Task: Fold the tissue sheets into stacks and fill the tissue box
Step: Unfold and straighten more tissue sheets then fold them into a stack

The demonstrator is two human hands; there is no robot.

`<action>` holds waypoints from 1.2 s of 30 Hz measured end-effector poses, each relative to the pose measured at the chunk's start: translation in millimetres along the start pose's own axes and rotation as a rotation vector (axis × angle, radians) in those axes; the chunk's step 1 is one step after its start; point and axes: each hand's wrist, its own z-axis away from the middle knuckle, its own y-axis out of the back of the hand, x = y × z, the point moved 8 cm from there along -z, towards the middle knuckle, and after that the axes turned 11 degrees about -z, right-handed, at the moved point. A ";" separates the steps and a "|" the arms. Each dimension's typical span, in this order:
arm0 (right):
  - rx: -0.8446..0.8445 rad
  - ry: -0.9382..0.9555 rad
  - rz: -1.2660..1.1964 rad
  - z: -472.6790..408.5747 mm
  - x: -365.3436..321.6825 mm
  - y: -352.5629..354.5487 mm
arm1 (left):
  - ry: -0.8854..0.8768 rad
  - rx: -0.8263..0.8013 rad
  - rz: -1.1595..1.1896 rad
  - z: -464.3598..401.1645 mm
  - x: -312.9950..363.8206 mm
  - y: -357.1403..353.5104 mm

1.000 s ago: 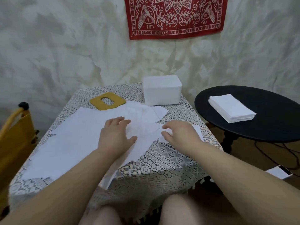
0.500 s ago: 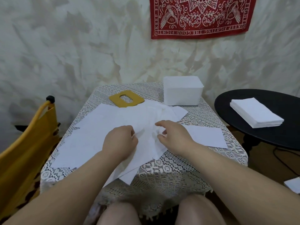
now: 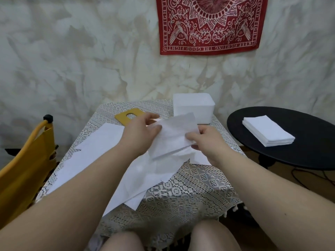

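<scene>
Holding one tissue sheet point(image 3: 174, 136) up off table w/ both hands: left hand point(image 3: 139, 132) pinching its left edge, right hand point(image 3: 206, 142) gripping right edge. Loose sheets point(image 3: 101, 149) spread beneath hands; white tissue box point(image 3: 194, 107) just beyond; folded stack point(image 3: 268, 130) well right of right hand, on black table point(image 3: 308, 153)

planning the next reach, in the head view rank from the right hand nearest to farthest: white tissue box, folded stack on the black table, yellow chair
From the right hand:
1. white tissue box, just behind it on the lace table.
2. folded stack, to its right on the black table.
3. yellow chair, far left.
</scene>
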 end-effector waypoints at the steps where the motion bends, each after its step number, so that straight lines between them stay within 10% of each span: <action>1: 0.029 -0.019 -0.047 0.9 0.5 5.5 | 0.028 0.014 0.001 0.8 -4.1 -4.1; 9: 0.123 -0.134 -0.274 7.3 7.6 30.4 | -0.447 0.119 -0.420 35.4 16.3 -35.0; 22: 0.036 -0.090 -0.253 12.2 -2.3 33.5 | -0.329 0.069 -0.391 26.3 27.0 -35.9; 29: 0.013 0.432 0.746 20.0 -24.2 40.2 | -0.298 0.077 -0.429 24.2 31.2 -33.1; 36: -0.025 0.572 0.984 25.4 -35.8 43.1 | -0.307 0.052 -0.431 20.7 30.5 -32.2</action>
